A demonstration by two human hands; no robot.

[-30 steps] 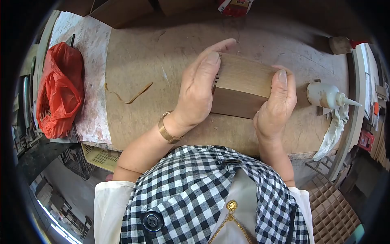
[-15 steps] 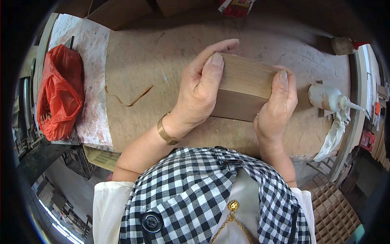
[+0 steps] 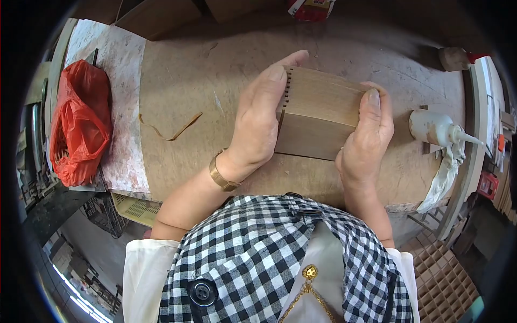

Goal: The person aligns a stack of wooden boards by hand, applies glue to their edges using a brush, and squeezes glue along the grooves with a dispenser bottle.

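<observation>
Between my hands is a small brown wooden box point(image 3: 322, 99), tilted so that two of its long faces show. A row of dark finger-joint notches runs along its left edge. My left hand point(image 3: 257, 116) presses flat against the left end, thumb along the edge and fingers reaching behind. My right hand point(image 3: 369, 126) grips the right end, its thumb on the upper face and the fingers wrapped round the side. What the box holds inside, if anything, is hidden.
A brown board point(image 3: 183, 81) covers the worktable. At left lies a red plastic bag point(image 3: 81, 124), with a thin brown strip point(image 3: 172, 137) nearer the middle. A glue bottle point(image 3: 431, 128) lies at right near a white rag point(image 3: 444, 177). Another red-tipped bottle point(image 3: 454, 59) is farther back.
My left hand has shifted slightly left and its thumb has slid off the box's face, so the notched left edge now shows. My right hand keeps its grip.
</observation>
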